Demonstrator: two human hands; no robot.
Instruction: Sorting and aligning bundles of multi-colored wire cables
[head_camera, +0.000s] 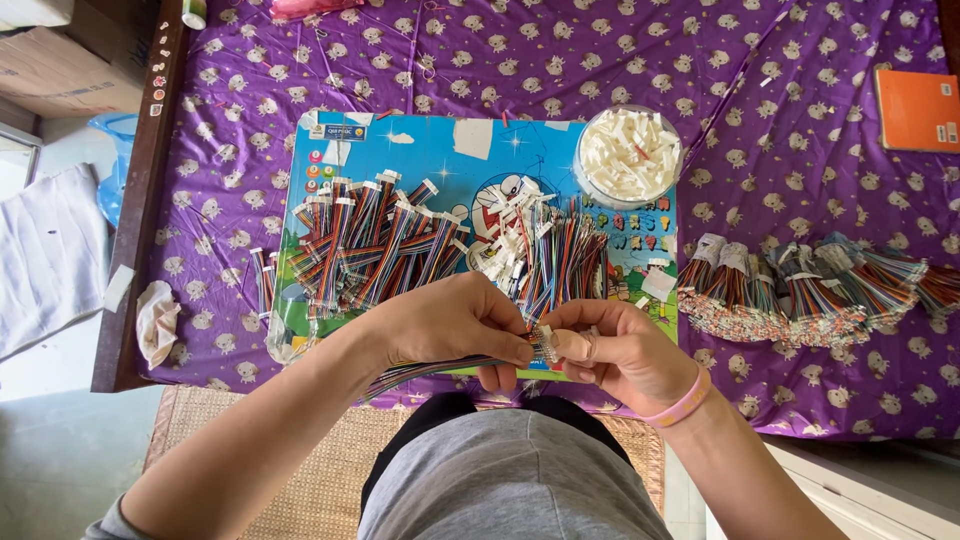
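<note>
A bed in a bright room

The bed (800, 130) has a purple sheet (560, 60) with little white animals on it and a dark wood frame (135, 200). A woven mat (300, 480) lies on the pale floor (60, 460) below. A cardboard box (70, 55), a blue tub (118, 140) and a white cloth (45, 255) sit at the left. Daylight makes it all bright.

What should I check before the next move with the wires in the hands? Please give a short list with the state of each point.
1. Left hand pinches the wire bundle: ok.
2. Right hand touches the white connector at the bundle end: ok.
3. Connector fully seated on the wires: cannot tell.
4. Bowl of white connectors within view: ok.
5. Loose wires stay on the blue board: ok.
</note>
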